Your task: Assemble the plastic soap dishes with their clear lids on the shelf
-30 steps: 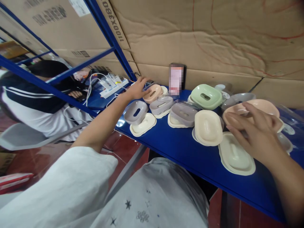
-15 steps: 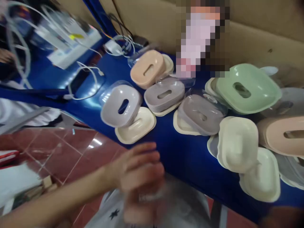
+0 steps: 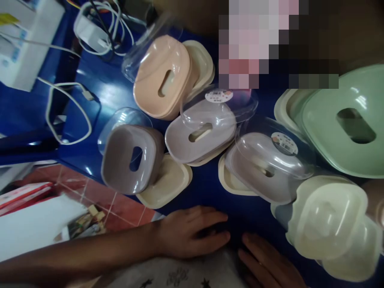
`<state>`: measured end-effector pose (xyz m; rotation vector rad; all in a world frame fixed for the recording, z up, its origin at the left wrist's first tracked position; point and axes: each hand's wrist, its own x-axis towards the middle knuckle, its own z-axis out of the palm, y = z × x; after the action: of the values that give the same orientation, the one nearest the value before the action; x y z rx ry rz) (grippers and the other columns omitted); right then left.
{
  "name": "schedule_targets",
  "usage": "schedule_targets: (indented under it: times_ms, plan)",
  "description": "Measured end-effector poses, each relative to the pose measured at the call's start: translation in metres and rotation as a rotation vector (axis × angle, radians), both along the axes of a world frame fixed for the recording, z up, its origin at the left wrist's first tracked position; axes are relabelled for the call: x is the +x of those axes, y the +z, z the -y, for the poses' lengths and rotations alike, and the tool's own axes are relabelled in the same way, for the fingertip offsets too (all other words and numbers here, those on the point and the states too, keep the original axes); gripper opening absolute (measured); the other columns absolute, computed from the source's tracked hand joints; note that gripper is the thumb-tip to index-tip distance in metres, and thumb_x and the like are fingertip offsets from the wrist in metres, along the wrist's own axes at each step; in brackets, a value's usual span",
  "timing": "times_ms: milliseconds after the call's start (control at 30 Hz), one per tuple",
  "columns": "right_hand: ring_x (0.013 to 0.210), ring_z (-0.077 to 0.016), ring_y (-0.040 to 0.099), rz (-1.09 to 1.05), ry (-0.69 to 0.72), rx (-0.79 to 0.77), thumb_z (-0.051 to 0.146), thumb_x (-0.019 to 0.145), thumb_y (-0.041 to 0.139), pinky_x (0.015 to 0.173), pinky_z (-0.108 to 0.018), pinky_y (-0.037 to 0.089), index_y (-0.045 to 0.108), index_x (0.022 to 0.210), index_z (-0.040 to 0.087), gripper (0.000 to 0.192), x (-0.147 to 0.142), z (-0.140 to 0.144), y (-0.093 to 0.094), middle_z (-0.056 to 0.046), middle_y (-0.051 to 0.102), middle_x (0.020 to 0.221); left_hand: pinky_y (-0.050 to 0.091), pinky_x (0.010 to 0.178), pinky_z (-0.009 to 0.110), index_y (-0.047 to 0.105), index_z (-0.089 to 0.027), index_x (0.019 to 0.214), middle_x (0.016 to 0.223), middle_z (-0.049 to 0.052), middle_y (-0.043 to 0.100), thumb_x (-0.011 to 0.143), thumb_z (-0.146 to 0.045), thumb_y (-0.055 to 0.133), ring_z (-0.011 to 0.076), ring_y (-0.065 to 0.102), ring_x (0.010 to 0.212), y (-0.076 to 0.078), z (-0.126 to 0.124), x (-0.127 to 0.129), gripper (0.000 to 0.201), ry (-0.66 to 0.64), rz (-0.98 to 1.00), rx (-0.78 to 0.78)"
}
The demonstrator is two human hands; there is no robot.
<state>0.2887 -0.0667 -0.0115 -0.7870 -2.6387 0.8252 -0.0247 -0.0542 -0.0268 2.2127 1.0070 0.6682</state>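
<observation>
My left hand (image 3: 195,232) lies low at the near edge of the blue table (image 3: 207,192), holding nothing, its fingers stretched out and thumb apart. Beside it, my right hand (image 3: 268,262) has its fingers extended and holds nothing visible; part of it is cut off below. Just beyond my left hand is a cream tray (image 3: 171,182), partly under a grey plastic tub (image 3: 126,160) with a slot. Two more slotted tubs, a pale grey one (image 3: 180,140) and a mauve-grey one (image 3: 279,186), lie further right, with clear lids over them.
A peach slotted tub (image 3: 162,72) stands at the back and a large green one (image 3: 330,120) at the right. Cream plastic pieces (image 3: 333,220) are stacked near right. White cables (image 3: 90,128) and a charger (image 3: 91,34) lie at the left. A blurred-out patch covers the top.
My left hand has come down to the table's edge, its curled fingers straightening. My right hand has come in from the lower right. The view has moved closer to the tubs.
</observation>
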Motion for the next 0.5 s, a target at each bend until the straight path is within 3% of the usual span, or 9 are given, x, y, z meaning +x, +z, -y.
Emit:
schedule_targets:
  times_ms: [167,333,433,500]
  plan:
    - [0.134,-0.0190,0.069,-0.037,0.013,-0.149,0.005,0.101,0.047,0.114,-0.029,0.057,0.064,0.150,0.022,0.055,0.010,0.000,0.000,-0.004,0.071,0.146,0.068,0.080,0.026,0.067,-0.019,0.124,0.103,0.010,0.080,0.100,-0.019,0.066,0.0203,0.077,0.094,0.001,-0.004,0.003,0.023,0.045,0.020,0.125]
    - [0.135,-0.0176,0.068,-0.076,-0.050,-0.279,0.010,0.106,0.051,0.114,-0.026,0.055,0.055,0.158,0.025,0.055,0.016,0.003,-0.006,-0.006,0.068,0.150,0.065,0.078,0.034,0.066,-0.009,0.118,0.098,0.013,0.072,0.102,-0.011,0.056,0.0209,0.071,0.089,-0.005,0.001,0.014,0.019,0.159,0.008,0.254]
    - [0.129,-0.0173,0.072,-0.121,-0.122,-0.276,0.013,0.106,0.056,0.111,-0.027,0.058,0.059,0.153,0.026,0.050,0.012,0.003,-0.011,-0.006,0.073,0.144,0.060,0.071,0.033,0.064,-0.012,0.105,0.091,0.010,0.070,0.107,-0.012,0.050,0.0190,0.067,0.080,-0.007,0.000,0.018,0.014,0.208,0.003,0.285]
    - [0.127,-0.0176,0.073,-0.153,-0.166,-0.253,0.013,0.106,0.057,0.109,-0.028,0.061,0.062,0.150,0.024,0.046,0.007,0.003,-0.013,-0.007,0.075,0.140,0.054,0.063,0.031,0.059,-0.017,0.093,0.083,0.006,0.068,0.112,-0.018,0.045,0.0169,0.063,0.072,-0.006,0.000,0.018,0.024,0.175,0.028,0.302]
